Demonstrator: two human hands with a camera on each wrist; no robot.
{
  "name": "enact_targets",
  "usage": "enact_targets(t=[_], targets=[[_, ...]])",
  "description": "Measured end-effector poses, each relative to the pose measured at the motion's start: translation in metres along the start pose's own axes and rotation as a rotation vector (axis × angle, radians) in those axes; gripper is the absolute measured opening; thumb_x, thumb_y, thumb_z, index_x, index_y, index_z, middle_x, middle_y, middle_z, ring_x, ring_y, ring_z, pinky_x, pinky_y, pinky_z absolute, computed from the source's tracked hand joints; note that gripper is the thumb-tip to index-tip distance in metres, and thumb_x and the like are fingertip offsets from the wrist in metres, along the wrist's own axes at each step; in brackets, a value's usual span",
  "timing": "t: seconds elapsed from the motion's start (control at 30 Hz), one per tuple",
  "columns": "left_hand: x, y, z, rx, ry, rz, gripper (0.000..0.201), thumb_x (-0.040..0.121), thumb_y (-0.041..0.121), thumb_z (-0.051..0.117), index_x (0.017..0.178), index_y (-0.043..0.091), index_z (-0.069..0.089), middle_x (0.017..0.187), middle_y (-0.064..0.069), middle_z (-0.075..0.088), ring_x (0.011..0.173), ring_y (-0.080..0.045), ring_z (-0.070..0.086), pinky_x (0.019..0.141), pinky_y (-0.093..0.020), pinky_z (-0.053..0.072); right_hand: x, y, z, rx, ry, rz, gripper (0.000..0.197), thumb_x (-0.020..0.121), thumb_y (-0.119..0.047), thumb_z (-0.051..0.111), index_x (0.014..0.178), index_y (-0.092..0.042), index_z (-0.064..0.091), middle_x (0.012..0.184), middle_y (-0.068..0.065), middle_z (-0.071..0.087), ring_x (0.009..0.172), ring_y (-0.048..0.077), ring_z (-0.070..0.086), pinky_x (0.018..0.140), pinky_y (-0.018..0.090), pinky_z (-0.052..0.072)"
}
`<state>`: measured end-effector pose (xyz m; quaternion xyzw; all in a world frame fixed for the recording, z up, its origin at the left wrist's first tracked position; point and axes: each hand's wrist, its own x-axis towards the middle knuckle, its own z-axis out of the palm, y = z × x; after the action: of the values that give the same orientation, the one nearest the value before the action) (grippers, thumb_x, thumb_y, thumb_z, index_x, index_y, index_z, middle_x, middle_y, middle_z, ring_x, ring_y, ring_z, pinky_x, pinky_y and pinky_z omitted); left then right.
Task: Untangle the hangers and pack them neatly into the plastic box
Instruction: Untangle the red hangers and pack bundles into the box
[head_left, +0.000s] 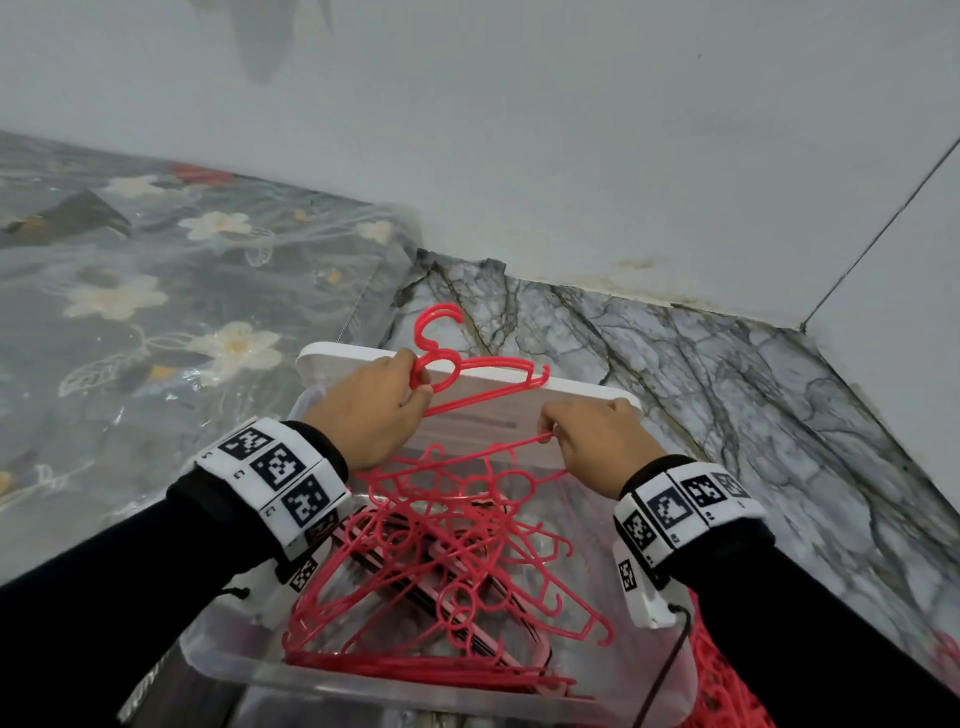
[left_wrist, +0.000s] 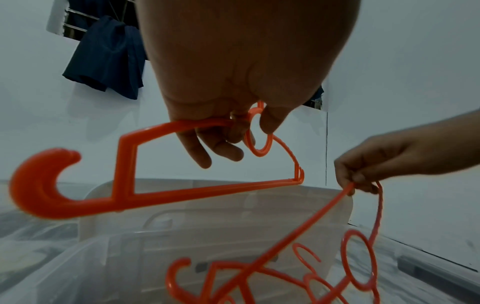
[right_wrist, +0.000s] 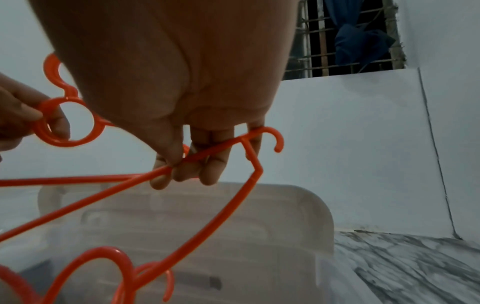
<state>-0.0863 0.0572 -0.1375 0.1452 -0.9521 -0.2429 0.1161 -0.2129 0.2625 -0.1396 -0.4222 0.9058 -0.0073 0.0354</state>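
Note:
Over the clear plastic box (head_left: 244, 670) my left hand (head_left: 422, 385) grips a red hanger (head_left: 483, 397) by the ring under its hook and holds it up free of the pile. The left wrist view shows that same hanger (left_wrist: 182, 197) with my fingers (left_wrist: 207, 148) curled round its top. My right hand (head_left: 551, 435) pinches the thin arm of a second hanger (head_left: 488, 452), which still runs down into the tangled pile of hangers (head_left: 441, 571) in the box. My right fingertips (right_wrist: 179, 170) close on that arm (right_wrist: 221, 149).
The white lid (head_left: 571, 389) leans at the box's far side. A floral covered mattress (head_left: 130, 291) lies to the left, and marble floor (head_left: 727, 389) spreads right up to the white wall. More red hangers (head_left: 727, 686) lie outside the box at lower right.

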Motion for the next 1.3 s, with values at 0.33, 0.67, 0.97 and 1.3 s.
enact_targets(t=[0.33, 0.67, 0.97, 1.3], targets=[[-0.008, 0.006, 0.018, 0.059, -0.283, 0.187, 0.035, 0.091, 0.045, 0.055, 0.11, 0.016, 0.047, 0.098, 0.004, 0.057, 0.082, -0.012, 0.05, 0.074, -0.022, 0.039, -0.008, -0.023, -0.036, 0.078, 0.303, -0.094, 0.017, 0.086, -0.025, 0.046, 0.079, -0.029, 0.061, 0.072, -0.011, 0.06, 0.072, 0.008, 0.05, 0.093, 0.034, 0.022], [-0.005, 0.005, 0.013, 0.066, -0.163, 0.155, 0.021, 0.101, 0.036, 0.031, 0.097, 0.022, 0.046, 0.093, 0.003, 0.059, 0.083, -0.018, 0.054, 0.073, -0.033, 0.04, -0.008, -0.008, -0.035, 0.162, 0.615, -0.011, 0.022, 0.081, -0.017, 0.061, 0.102, -0.016, 0.057, 0.103, 0.0, 0.052, 0.101, 0.021, 0.048, 0.094, 0.032, 0.032], [-0.007, 0.011, 0.001, 0.167, 0.01, 0.078, 0.029, 0.102, 0.036, 0.03, 0.102, 0.013, 0.048, 0.087, -0.005, 0.062, 0.083, -0.029, 0.059, 0.071, -0.037, 0.044, -0.004, -0.003, -0.017, 0.175, 0.391, 0.23, 0.004, 0.083, -0.023, 0.057, 0.084, -0.02, 0.057, 0.095, -0.001, 0.056, 0.088, 0.019, 0.055, 0.077, 0.035, 0.046], [-0.004, 0.009, -0.001, 0.026, -0.006, 0.033, 0.033, 0.102, 0.033, 0.03, 0.105, 0.014, 0.056, 0.104, -0.001, 0.068, 0.095, -0.024, 0.062, 0.085, -0.038, 0.047, 0.005, -0.043, 0.028, 0.581, -0.129, 0.229, 0.021, 0.086, -0.022, 0.064, 0.07, -0.018, 0.051, 0.083, 0.01, 0.068, 0.08, 0.026, 0.063, 0.068, 0.035, 0.052]])
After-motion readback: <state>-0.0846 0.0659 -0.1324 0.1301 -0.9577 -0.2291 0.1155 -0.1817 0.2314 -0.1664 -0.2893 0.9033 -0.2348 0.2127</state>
